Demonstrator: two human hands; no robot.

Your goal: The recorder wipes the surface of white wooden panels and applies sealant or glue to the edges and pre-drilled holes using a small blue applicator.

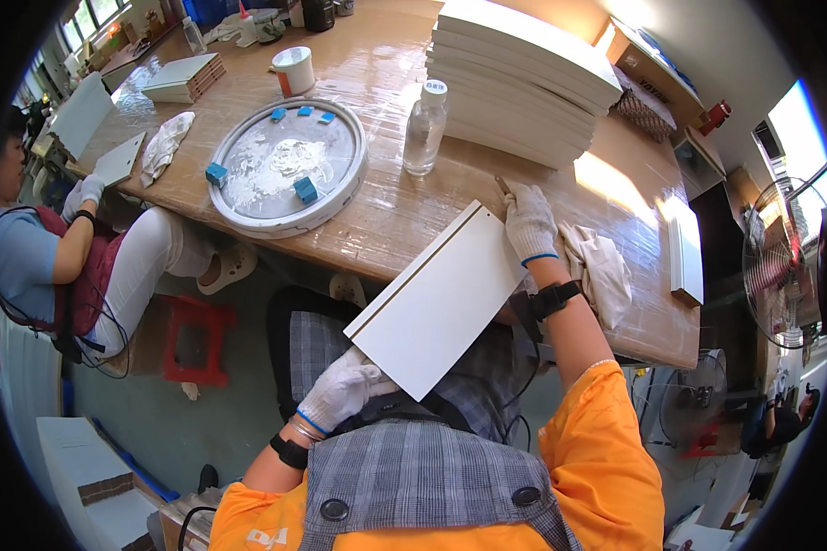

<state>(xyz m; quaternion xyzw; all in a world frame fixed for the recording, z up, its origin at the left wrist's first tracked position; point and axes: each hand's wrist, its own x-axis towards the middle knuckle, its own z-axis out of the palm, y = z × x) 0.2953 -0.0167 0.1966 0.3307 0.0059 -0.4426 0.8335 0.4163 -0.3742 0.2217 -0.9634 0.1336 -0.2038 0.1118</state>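
Note:
A white rectangular board [441,298] with a dark groove along one long side rests aslant over my lap, its far end over the table edge. My left hand [345,390], in a white knitted glove, grips its near left corner. Beside the far right corner is my right hand [530,223], also gloved, with its fingers closed. A thin, dark tip [502,185] sticks out from those fingers; its kind is too small to tell. A crumpled white cloth [597,274] lies just right of that hand.
On the wrapped table [386,55] stand a round lid with white paste [351,188] and blue blocks, a clear bottle [424,130], a white tub [293,70] and a tall stack of boards [515,87]. A co-worker [41,248] sits at the left, near a red stool [196,340].

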